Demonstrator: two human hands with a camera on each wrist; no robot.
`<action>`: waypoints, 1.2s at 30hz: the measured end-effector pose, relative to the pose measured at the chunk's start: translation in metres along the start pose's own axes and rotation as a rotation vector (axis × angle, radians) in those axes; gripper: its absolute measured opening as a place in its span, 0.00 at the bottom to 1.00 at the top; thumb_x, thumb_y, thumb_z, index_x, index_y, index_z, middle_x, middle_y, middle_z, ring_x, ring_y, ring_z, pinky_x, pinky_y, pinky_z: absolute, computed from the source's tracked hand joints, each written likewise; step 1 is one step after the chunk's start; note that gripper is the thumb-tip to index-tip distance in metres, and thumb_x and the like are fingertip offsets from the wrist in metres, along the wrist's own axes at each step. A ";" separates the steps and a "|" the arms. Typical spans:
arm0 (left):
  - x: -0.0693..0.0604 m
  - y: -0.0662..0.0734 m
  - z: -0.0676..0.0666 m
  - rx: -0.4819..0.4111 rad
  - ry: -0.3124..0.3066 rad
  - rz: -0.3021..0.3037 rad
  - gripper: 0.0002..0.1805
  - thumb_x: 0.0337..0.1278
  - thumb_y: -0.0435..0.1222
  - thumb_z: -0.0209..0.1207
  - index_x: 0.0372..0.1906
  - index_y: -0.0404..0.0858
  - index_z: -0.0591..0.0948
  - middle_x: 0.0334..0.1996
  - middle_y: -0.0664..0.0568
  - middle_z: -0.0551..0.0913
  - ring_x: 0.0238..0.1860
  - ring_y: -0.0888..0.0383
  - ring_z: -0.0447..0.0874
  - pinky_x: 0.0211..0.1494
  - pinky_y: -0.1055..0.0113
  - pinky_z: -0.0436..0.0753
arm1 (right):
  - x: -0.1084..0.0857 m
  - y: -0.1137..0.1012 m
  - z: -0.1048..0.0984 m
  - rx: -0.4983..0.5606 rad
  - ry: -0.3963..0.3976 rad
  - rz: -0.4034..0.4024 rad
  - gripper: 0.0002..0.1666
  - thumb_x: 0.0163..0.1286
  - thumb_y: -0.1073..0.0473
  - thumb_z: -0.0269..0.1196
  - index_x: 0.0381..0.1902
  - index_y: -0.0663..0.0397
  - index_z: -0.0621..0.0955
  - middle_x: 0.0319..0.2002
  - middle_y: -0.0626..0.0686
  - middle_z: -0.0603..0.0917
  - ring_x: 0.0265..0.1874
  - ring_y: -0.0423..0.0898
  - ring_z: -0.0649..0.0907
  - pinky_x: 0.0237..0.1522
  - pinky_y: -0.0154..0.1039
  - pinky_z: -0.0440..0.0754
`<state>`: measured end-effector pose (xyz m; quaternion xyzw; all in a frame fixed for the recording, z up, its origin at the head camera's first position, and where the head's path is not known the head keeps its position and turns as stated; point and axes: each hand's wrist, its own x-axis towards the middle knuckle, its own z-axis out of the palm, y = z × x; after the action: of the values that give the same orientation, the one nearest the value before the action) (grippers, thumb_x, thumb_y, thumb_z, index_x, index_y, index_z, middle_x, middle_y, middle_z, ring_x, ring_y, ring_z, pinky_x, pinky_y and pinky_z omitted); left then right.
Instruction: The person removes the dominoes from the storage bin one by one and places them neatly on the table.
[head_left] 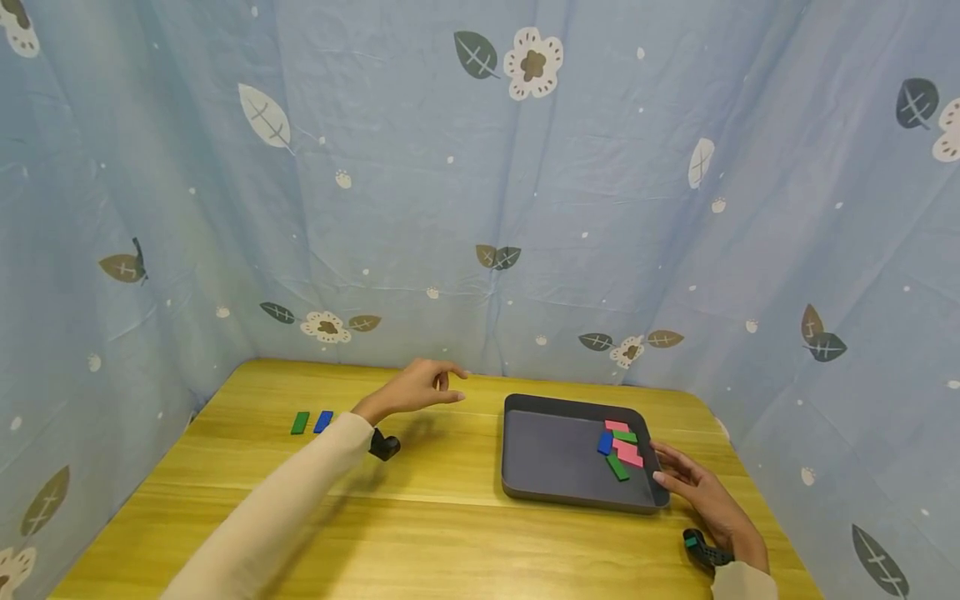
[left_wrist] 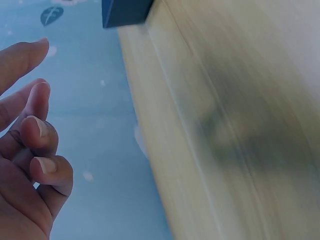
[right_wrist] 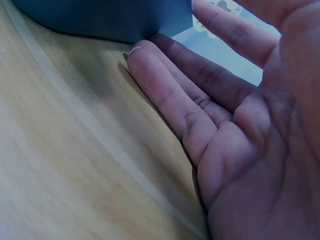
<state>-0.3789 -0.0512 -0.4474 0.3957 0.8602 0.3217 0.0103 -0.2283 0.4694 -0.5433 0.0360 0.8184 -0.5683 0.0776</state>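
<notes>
In the head view, the cream fabric left sleeve (head_left: pixel 270 517), the cream fabric right sleeve (head_left: pixel 745 581) and the near side of the yellow wood-grained table (head_left: pixel 450 542) run off the bottom edge. The left sleeve hides part of a black wrist-worn device (head_left: pixel 385 447). Flat rectangular pink, green and blue pieces (head_left: pixel 628 455) overlap in the dark grey rectangular tray (head_left: pixel 551 454), covering some edges; any markings are too small to tell. The left wrist view crops the tray above and the left hand (head_left: pixel 416 387) at left, with a blurred shadow (left_wrist: pixel 245 130). The right wrist view crops the tray above and the right hand (head_left: pixel 701 492) at right.
</notes>
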 end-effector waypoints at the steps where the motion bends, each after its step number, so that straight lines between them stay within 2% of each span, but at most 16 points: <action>1: 0.004 0.003 0.002 0.002 -0.002 0.003 0.19 0.68 0.45 0.67 0.59 0.41 0.84 0.26 0.58 0.80 0.24 0.61 0.74 0.34 0.65 0.75 | 0.000 0.000 0.000 0.004 -0.002 0.001 0.42 0.76 0.47 0.64 0.81 0.42 0.61 0.75 0.62 0.65 0.72 0.63 0.68 0.66 0.57 0.72; 6: 0.024 0.019 0.015 0.013 -0.012 0.026 0.19 0.68 0.44 0.67 0.59 0.42 0.85 0.26 0.59 0.80 0.23 0.62 0.73 0.33 0.66 0.75 | -0.001 0.000 0.001 0.016 -0.010 0.002 0.41 0.77 0.48 0.63 0.81 0.42 0.61 0.75 0.62 0.65 0.72 0.63 0.67 0.68 0.60 0.69; 13: 0.048 0.042 0.032 0.010 -0.027 0.082 0.18 0.69 0.43 0.66 0.59 0.42 0.84 0.26 0.57 0.80 0.23 0.62 0.74 0.33 0.66 0.75 | -0.001 0.001 0.001 0.001 0.007 -0.003 0.41 0.76 0.47 0.64 0.81 0.43 0.62 0.74 0.63 0.67 0.70 0.62 0.70 0.65 0.55 0.74; 21: 0.074 0.058 0.055 -0.023 -0.043 0.123 0.19 0.69 0.46 0.66 0.59 0.42 0.84 0.26 0.60 0.80 0.23 0.63 0.75 0.33 0.69 0.76 | 0.000 0.000 0.002 0.003 -0.005 -0.007 0.42 0.76 0.47 0.64 0.82 0.43 0.61 0.75 0.63 0.66 0.69 0.59 0.72 0.63 0.47 0.76; 28: 0.093 0.072 0.076 -0.065 -0.082 0.108 0.20 0.68 0.46 0.67 0.60 0.44 0.84 0.28 0.61 0.81 0.25 0.64 0.77 0.34 0.71 0.76 | -0.001 0.001 0.004 0.019 0.015 -0.004 0.41 0.76 0.49 0.65 0.81 0.43 0.63 0.74 0.64 0.67 0.68 0.61 0.72 0.64 0.53 0.74; 36: 0.115 0.086 0.095 -0.066 -0.087 0.114 0.21 0.67 0.47 0.68 0.60 0.45 0.84 0.28 0.61 0.81 0.27 0.65 0.77 0.36 0.73 0.76 | 0.000 0.000 0.002 0.019 0.005 -0.005 0.40 0.77 0.48 0.64 0.81 0.43 0.62 0.75 0.63 0.66 0.68 0.59 0.72 0.63 0.48 0.76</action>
<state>-0.3734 0.1209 -0.4472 0.4568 0.8241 0.3323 0.0423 -0.2280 0.4677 -0.5442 0.0362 0.8132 -0.5761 0.0736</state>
